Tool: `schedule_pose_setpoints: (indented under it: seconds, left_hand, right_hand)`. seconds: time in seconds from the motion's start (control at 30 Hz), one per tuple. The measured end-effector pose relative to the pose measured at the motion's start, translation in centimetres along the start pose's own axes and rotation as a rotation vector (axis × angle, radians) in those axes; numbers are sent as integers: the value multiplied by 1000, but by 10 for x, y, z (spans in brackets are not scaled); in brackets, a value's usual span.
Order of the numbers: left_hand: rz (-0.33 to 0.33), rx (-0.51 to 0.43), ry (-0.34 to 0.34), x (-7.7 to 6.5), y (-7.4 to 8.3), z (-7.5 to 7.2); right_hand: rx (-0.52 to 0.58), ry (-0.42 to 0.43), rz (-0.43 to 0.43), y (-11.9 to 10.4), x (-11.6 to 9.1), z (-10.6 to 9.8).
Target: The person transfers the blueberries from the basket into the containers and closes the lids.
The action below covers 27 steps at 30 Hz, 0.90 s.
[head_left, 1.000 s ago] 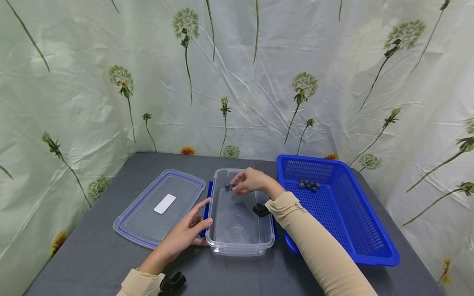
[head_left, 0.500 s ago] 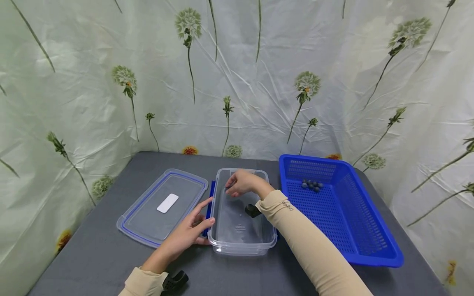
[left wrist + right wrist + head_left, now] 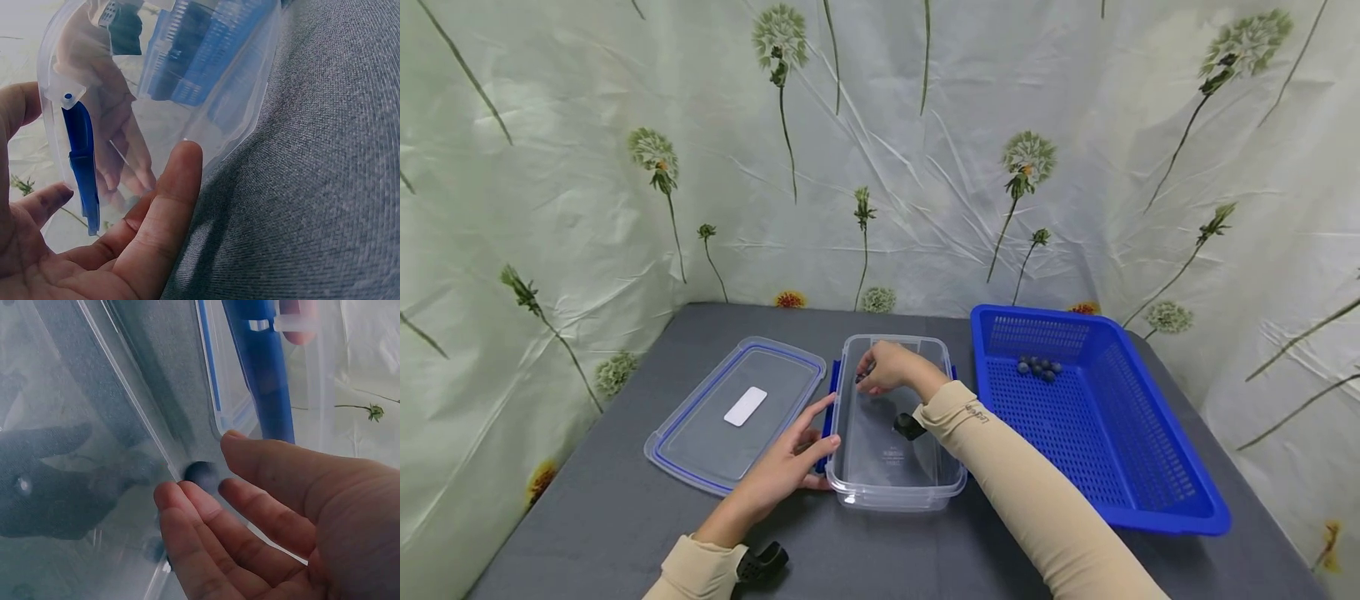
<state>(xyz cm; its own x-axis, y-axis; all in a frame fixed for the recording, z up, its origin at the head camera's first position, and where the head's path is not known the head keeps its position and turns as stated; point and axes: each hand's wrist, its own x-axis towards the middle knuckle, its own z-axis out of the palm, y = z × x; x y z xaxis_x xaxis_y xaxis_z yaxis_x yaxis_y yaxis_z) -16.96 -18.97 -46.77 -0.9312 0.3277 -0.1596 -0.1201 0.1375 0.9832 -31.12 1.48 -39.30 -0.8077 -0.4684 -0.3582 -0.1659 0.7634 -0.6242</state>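
A clear plastic food container (image 3: 891, 496) with blue side clips stands in the middle of the table. My left hand (image 3: 782, 462) rests against its left side, fingers mostly straight and tips at the rim and wall; the left wrist view shows the fingers (image 3: 178, 187) beside the blue clip (image 3: 84, 169). Inside the container's far left part, my right hand (image 3: 891, 368) reaches down with loosely bent fingers. In the right wrist view, a blueberry (image 3: 200, 475) lies just beyond its fingertips, with thumb and fingers apart. Another dark round berry (image 3: 153, 549) shows partly behind the fingers.
A blue perforated basket (image 3: 1165, 521) stands on the right, with several blueberries (image 3: 1039, 367) at its far end. The container's clear lid (image 3: 700, 454), with a blue seal and white label (image 3: 746, 406), lies on the left. A flower-patterned curtain (image 3: 925, 167) hangs behind the grey table (image 3: 880, 558).
My right hand has moved slightly left and down within the container, and its fingers have spread from the berries there. My left hand stays at the container's side. The head view has shifted slightly.
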Motion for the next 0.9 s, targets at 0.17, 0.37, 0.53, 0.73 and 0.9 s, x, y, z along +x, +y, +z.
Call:
schedule_pose_setpoints:
  seconds: [0.17, 0.37, 0.53, 0.73, 0.9]
  left_hand:
    - [3, 2, 1, 0, 1, 0]
    - [9, -6, -10, 0, 1, -1]
    - [9, -5, -13, 1, 0, 0]
    - [5, 4, -6, 0, -1, 0]
    - [6, 4, -7, 0, -1, -1]
  right_hand:
    - [-7, 23, 17, -2, 1, 0]
    - [21, 15, 22, 0, -4, -2]
    - [36, 8, 13, 1, -10, -7]
    - [70, 1, 4, 3, -15, -14]
    - [69, 16, -7, 7, -20, -20]
